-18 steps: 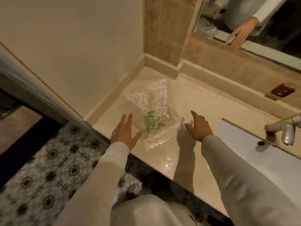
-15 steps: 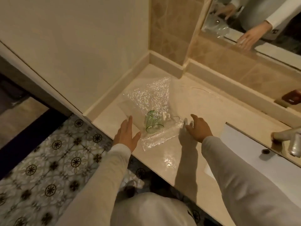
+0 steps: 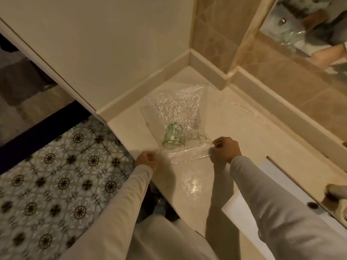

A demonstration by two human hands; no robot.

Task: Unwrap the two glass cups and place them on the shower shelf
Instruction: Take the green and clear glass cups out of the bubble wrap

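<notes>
**Glass on loose wrap: hazards and position**

Glass items, two: a green-tinted ribbed glass cup (image 3: 173, 136) lay on its side on a clear sheet of bubble wrap (image 3: 175, 107), mouth toward the person; a second, colourless glass cup (image 3: 199, 138) lay just beside it to the right, only its rim and faint outline readable. Both rested on the polished cream stone counter (image 3: 240, 132), in the corner by the wall.

Grips: the left hand (image 3: 147, 162) was closed in a pinch on the near-left edge of the wrap at the counter's front lip. The right hand (image 3: 226, 150) was likewise pinched shut on the near-right edge.

Position relative to grip: both cups sat between the two hands and a little beyond them, on the sheet, touched by neither.

Risks, as judged: the cups, being on their sides, would likely roll if the wrap were tugged or lifted sharply. The counter edge lay near, with patterned tiled floor (image 3: 56, 175) below. The clear cup could easily be overlooked in the glare.
</notes>
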